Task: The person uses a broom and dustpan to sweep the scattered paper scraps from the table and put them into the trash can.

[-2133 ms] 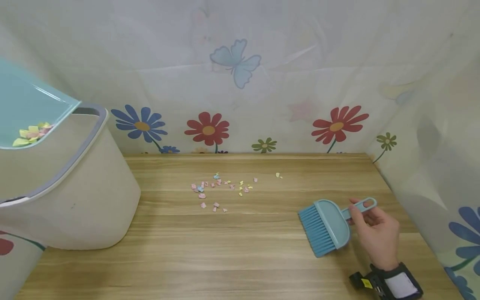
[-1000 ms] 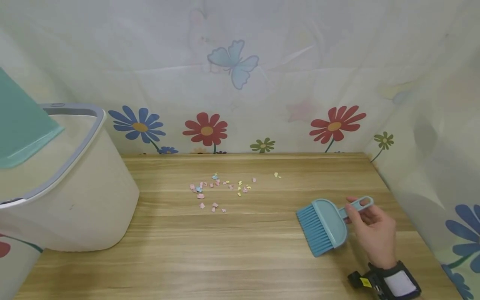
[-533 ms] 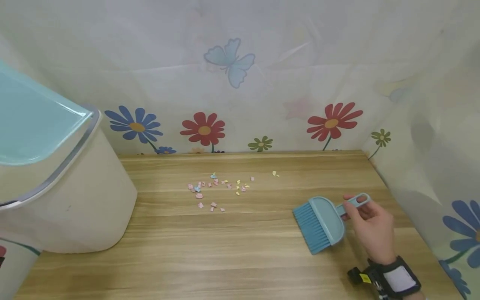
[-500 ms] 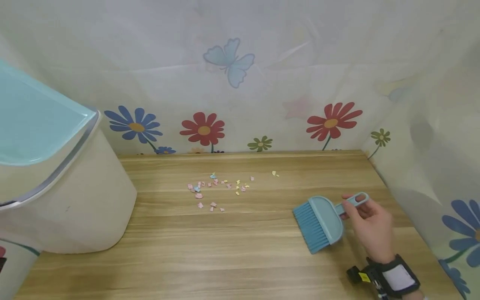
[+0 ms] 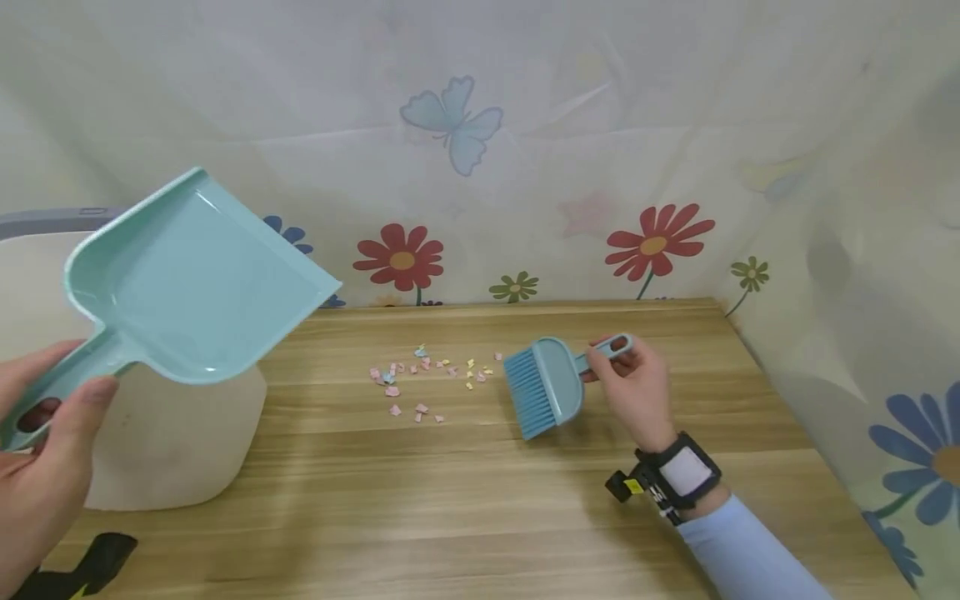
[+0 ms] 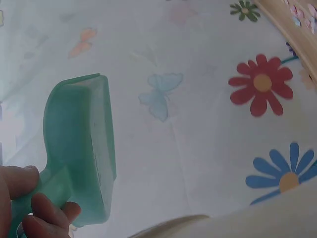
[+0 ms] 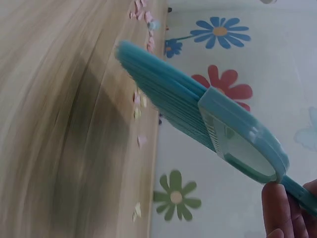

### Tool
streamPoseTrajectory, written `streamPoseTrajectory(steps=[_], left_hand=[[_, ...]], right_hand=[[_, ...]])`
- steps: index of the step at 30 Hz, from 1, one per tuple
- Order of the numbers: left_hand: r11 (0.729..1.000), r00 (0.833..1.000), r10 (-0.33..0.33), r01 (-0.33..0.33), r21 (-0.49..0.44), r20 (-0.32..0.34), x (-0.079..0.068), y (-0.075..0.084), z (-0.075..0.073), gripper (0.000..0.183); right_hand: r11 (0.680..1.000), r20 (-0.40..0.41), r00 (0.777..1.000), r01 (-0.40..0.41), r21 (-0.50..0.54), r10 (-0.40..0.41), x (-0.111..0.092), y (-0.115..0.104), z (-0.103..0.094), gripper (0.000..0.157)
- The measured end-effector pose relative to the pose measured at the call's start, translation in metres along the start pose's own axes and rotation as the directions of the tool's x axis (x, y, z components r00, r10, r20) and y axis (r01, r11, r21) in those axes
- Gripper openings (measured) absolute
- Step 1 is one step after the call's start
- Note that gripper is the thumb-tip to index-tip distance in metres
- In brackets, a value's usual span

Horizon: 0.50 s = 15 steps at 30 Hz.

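In the head view my left hand (image 5: 56,475) grips the handle of a light blue dustpan (image 5: 206,287), held up in front of the bin. No scraps show in its pan. The left wrist view shows the back of the dustpan (image 6: 72,144) and fingers curled round its handle. My right hand (image 5: 637,392) pinches the handle of a blue hand brush (image 5: 557,379), bristles pointing left. In the right wrist view the brush (image 7: 242,131) hangs above the wood, with a shadow below. Small pink, yellow and blue paper scraps (image 5: 392,392) lie scattered left of the bristles.
A whitish bin (image 5: 180,450) with a grey rim stands at the left, partly hidden by the dustpan. The wooden table (image 5: 450,517) meets a flower-printed curtain (image 5: 517,192) at the back and right. Black camera straps (image 5: 678,471) circle the wrists.
The dustpan held scraps over the bin, was tipped, and has come back rightward with its pan bare. My left hand has entered view. The brush has moved left towards the scraps on the table.
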State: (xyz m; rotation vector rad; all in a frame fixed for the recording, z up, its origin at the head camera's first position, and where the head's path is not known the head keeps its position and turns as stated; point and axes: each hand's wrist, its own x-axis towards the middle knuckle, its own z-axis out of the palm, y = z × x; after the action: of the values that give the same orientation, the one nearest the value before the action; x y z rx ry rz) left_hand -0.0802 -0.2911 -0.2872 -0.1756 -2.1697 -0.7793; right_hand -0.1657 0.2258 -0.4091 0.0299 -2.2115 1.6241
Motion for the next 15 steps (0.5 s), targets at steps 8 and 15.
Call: streamPoseTrajectory(steps=[8,15], left_hand=[[0.993,0.991,0.084,-0.074,-0.097,0.106,-0.017,0.021,0.022,0.027],[0.992,0.973,0.064,-0.038,-0.12,0.223,-0.049,0.015,0.055,0.035]], right_hand=[[0.999,0.081,0.996,0.017,0.035,-0.02,0.024,0.005,0.05,0.016],[0.993,0.043,0.996,-0.077,0.094,0.073,0.037,0.018,0.075,0.015]])
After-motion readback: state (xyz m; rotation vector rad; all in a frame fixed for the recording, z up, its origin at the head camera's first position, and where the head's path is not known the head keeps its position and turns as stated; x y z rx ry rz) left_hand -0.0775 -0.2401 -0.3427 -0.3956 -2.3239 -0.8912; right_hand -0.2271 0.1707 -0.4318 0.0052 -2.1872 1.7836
